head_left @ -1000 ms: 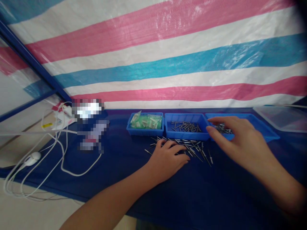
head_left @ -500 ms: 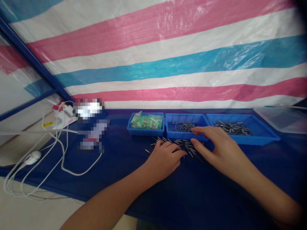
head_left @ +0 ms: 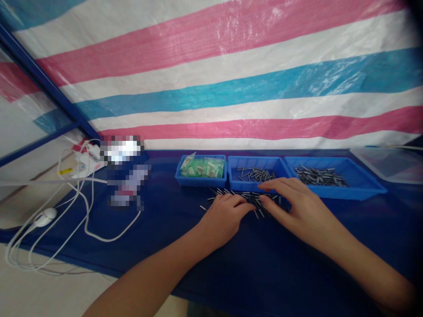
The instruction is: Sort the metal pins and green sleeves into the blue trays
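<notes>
A loose pile of thin metal rods [head_left: 247, 197] lies on the dark blue table in front of the bins. My left hand [head_left: 228, 218] rests at the pile's left side, its fingers bent down over the rods and the thumb stretched to the right; its fingertips are partly hidden. On the other side, my right hand [head_left: 294, 202] has thumb and fingers apart, touching or just over the rods' right end. Behind the pile, the middle blue bin [head_left: 233, 186] and the right blue bin [head_left: 360, 193] hold similar short rods.
The left blue bin [head_left: 198, 181] holds green-and-clear packets. White cables [head_left: 86, 220] and a power strip [head_left: 89, 163] lie at far left, near blurred-out items. A clear plastic lid or tray [head_left: 386, 165] sits at far right. A striped sheet [head_left: 231, 97] hangs behind.
My right hand has moved slightly down and left, from the middle bin's front edge toward the pile. My left hand has shifted a little left, and the rods are pushed closer together.
</notes>
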A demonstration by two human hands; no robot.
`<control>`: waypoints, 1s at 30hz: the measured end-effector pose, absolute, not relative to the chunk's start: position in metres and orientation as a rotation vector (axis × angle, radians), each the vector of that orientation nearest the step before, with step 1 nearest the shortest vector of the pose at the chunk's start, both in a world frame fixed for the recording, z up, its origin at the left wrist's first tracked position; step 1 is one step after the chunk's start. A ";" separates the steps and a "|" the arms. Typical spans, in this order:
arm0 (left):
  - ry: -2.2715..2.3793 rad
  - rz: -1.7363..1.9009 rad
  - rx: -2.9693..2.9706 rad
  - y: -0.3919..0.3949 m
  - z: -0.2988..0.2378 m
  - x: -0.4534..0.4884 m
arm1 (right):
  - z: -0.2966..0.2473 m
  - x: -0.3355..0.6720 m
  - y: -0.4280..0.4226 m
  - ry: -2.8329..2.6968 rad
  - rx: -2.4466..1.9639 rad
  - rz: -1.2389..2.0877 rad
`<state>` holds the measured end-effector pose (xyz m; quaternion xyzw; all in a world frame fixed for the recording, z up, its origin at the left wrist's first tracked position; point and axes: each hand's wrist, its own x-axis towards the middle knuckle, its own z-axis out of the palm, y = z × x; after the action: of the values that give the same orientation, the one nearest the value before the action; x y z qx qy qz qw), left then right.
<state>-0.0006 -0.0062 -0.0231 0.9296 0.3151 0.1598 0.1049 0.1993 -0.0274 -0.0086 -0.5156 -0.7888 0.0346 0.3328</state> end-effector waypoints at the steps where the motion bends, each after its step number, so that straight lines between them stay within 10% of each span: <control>1: 0.929 0.470 2.734 -0.006 -0.023 -0.001 | -0.008 0.199 -0.028 -2.068 -1.344 0.096; 30: 0.899 0.986 2.293 -0.005 -0.019 0.001 | -0.008 0.188 -0.033 -2.248 -1.278 0.342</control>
<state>0.0007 -0.0050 -0.0194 0.8386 0.3287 0.3606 0.2421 0.1883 -0.0332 -0.0079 -0.4725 -0.8315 0.1266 0.2634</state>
